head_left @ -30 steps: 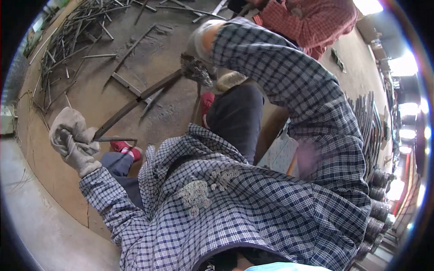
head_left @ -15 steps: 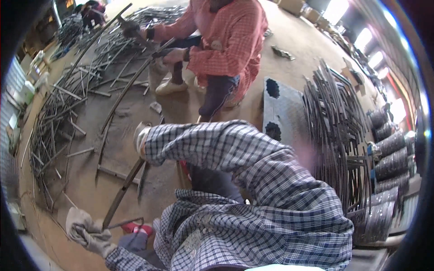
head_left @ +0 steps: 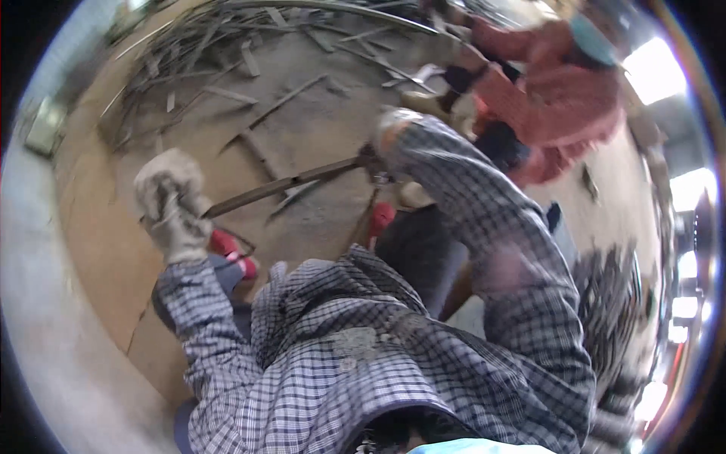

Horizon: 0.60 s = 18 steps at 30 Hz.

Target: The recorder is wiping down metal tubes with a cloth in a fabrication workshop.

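Note:
A dark, narrow metal bar (head_left: pixel 283 185) slants across in front of me, its right end higher than its left. My left hand (head_left: pixel 174 203), in a dirty pale work glove, is closed round the left end. At the other end my gloved right hand (head_left: pixel 389 135) grips the bar; blur and the sleeve cuff partly hide its fingers. A thin bent rod (head_left: pixel 243 240) shows just below the bar near my left glove. Under the bar, a flat metal strip (head_left: pixel 261 155) lies on the floor.
Loose metal strips (head_left: pixel 249 59) lie heaped at the far left. A co-worker in a red checked shirt (head_left: pixel 552 91) crouches at the far right, hands near a long pale rod (head_left: pixel 340 12). Dark metal frames (head_left: pixel 609 303) are stacked at the right. My red shoes (head_left: pixel 382 219) show below.
The bar has swung from steep to nearly level, with my hands farther apart. My left hand has risen in the picture. The view has turned, so the co-worker and heap appear farther right.

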### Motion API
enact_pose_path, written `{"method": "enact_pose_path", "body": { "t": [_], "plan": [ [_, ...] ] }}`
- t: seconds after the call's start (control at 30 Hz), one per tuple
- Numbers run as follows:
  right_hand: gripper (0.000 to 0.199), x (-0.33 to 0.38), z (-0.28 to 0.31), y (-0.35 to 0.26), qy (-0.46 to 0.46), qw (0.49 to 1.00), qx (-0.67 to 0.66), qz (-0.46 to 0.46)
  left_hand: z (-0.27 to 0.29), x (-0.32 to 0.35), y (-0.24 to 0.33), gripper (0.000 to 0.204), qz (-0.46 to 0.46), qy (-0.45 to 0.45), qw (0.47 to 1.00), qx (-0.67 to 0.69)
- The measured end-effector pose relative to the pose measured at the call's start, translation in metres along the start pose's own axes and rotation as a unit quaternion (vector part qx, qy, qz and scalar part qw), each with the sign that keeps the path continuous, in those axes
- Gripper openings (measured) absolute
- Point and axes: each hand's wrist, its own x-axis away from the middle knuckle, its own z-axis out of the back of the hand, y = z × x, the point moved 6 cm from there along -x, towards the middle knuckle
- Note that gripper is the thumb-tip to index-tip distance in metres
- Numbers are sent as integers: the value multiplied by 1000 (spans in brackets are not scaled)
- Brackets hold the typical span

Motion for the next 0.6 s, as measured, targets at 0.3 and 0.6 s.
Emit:
{"method": "enact_pose_path", "body": {
  "t": [0.3,0.6],
  "plan": [
    [11,-31,-3,-41,140,891,299,-312,38,-10,3,32,-12,-26,998,56],
    [20,-24,-8,-76,156,876,265,-372,26,-1,21,26,-14,-35,998,59]
  ]
}}
